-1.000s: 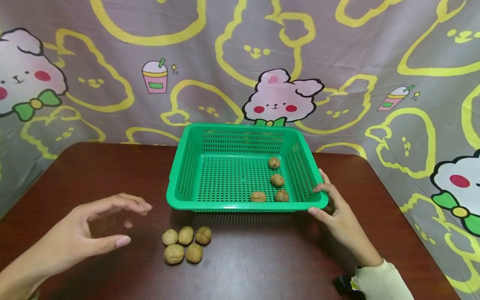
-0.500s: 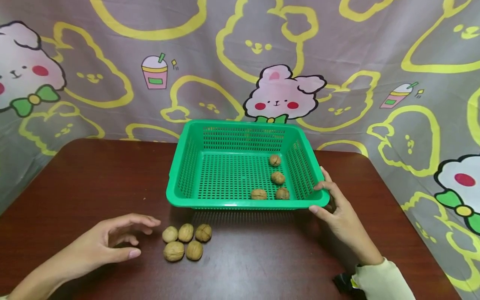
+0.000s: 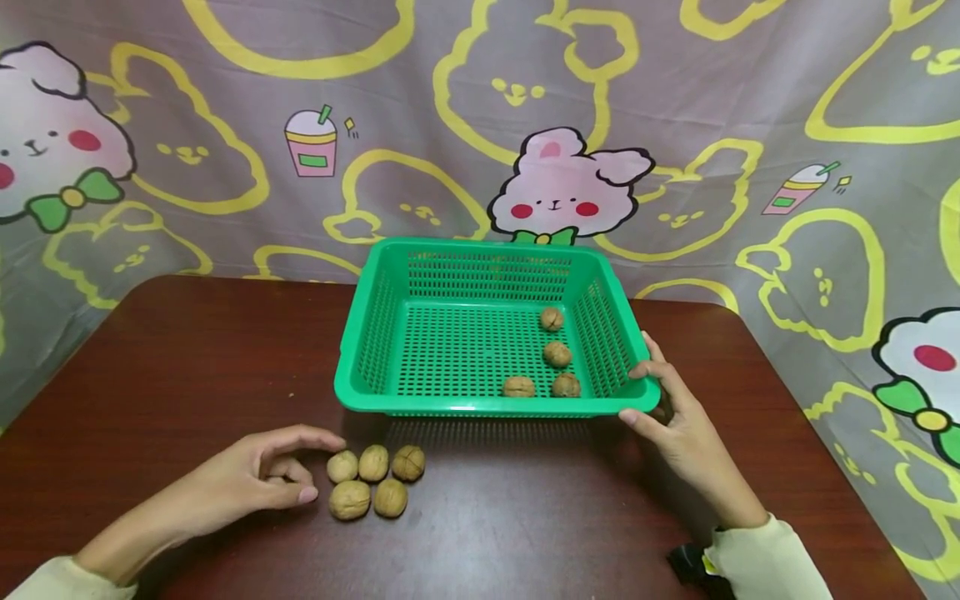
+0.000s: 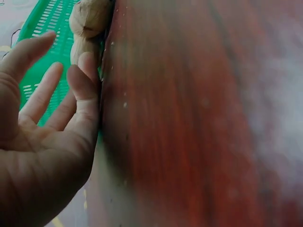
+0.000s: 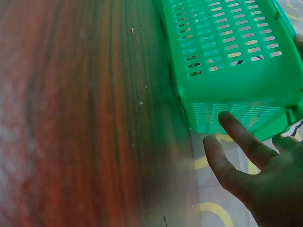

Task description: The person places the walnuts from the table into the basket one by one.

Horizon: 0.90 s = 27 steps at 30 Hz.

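One dark table [image 3: 525, 508] is carrying the basket [image 3: 480, 406], whose long near rim is facing the person. Right hand [image 3: 682, 425] is gripping the basket's near right corner, thumb on the near rim and a finger over the right edge; light, level pressure there should be serving best, since tipping could be setting its contents rolling. Left hand [image 3: 240, 475] is hovering in front of the basket and left of it, holding nothing, fingers partly bent; whether the index tip is touching a nut, I cannot tell. Nine walnuts [image 3: 373, 462] are showing: four are resting inside the basket, three towards its right wall and one by its near wall, while five are clustering in front of its left end, three nearer it and two farther. Picking one up seems the step; pinching an outer left nut across its middle would probably be sparing its neighbours a knock.
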Motion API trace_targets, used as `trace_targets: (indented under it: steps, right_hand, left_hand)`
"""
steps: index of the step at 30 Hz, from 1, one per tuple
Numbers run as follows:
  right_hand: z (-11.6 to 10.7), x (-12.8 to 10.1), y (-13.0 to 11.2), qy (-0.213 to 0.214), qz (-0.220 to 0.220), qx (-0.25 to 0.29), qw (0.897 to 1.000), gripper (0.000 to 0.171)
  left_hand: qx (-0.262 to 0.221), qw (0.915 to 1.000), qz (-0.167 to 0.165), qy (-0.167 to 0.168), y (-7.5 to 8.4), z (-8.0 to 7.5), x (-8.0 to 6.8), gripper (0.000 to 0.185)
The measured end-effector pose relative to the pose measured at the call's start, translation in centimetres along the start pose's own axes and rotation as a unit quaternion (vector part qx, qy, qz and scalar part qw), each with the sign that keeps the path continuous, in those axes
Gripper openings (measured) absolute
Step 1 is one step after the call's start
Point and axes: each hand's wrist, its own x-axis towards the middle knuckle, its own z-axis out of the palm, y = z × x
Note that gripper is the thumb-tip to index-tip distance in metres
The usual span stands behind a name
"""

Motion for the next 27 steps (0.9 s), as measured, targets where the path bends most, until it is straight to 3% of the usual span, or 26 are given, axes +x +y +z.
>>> trace_targets:
  steps: [6,12,20,27]
  right_hand:
    - [0.0,0.0,-0.1,0.000,-0.001,0.003,1.000,0.043]
    - [0.0,0.0,0.0,-0.002,0.001,0.000,1.000,0.043]
    - [0.1,0.0,-0.2,-0.003,-0.003,0.005,1.000,0.041]
    - [0.0,0.0,-0.3,-0.003,-0.003,0.002,1.000,0.042]
  left_hand:
    - [0.007,0.9994,-0.034,0.006,0.2,0.3,1.1,0.050]
    - [-0.004,0.9997,-0.023,0.010,0.1,0.7,1.8,0.048]
    - [0.015,0.9991,-0.026,0.029,0.2,1.0,1.3,0.042]
    - [0.037,0.9970,-0.050,0.046,0.8,0.0,0.4,0.037]
